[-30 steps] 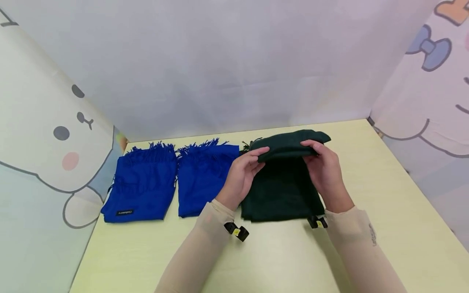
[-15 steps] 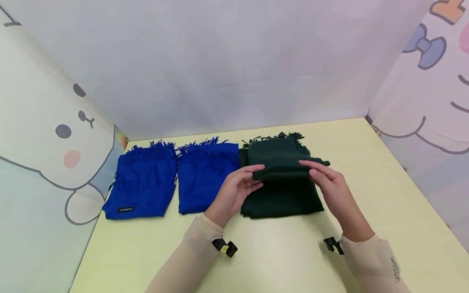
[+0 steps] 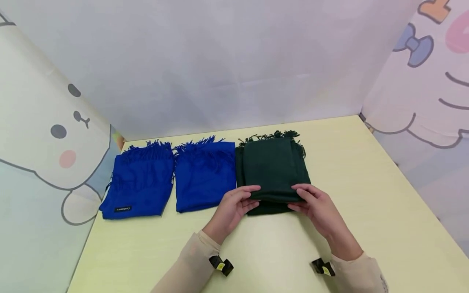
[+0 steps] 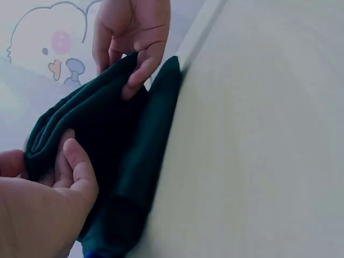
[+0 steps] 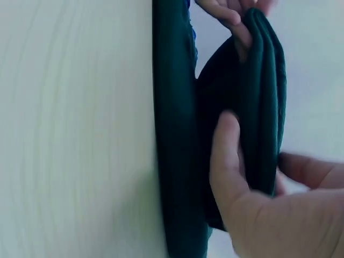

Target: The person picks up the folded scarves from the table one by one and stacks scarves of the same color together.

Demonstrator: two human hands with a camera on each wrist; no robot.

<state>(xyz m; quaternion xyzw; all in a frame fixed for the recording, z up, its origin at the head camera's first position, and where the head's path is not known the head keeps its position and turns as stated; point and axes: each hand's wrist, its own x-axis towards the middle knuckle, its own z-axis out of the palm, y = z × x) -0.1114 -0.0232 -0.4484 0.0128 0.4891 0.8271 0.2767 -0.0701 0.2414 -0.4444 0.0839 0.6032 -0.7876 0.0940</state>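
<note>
A dark green fringed scarf point(image 3: 269, 165) lies folded on the table, its fringe toward the back. Its upper layers are raised a little at the near edge, above the bottom layer. My left hand point(image 3: 234, 207) pinches the left part of this raised edge between thumb and fingers. On the right part of the same edge, my right hand point(image 3: 318, 205) has a similar pinch. Both wrist views show the gap between the raised folds point(image 4: 70, 115) and the lower layer point(image 5: 174, 123).
Two folded blue fringed scarves lie left of the green one: a nearer blue scarf point(image 3: 205, 179) and a farther blue scarf point(image 3: 141, 183) with a black label. The pale table point(image 3: 366, 183) meets a white back wall point(image 3: 234, 73). Cartoon-printed side walls stand left and right.
Both hands have drawn the upper layers of the green scarf down and toward me, over the lower layer. More of the scarf's top face and the fringe behind it now show.
</note>
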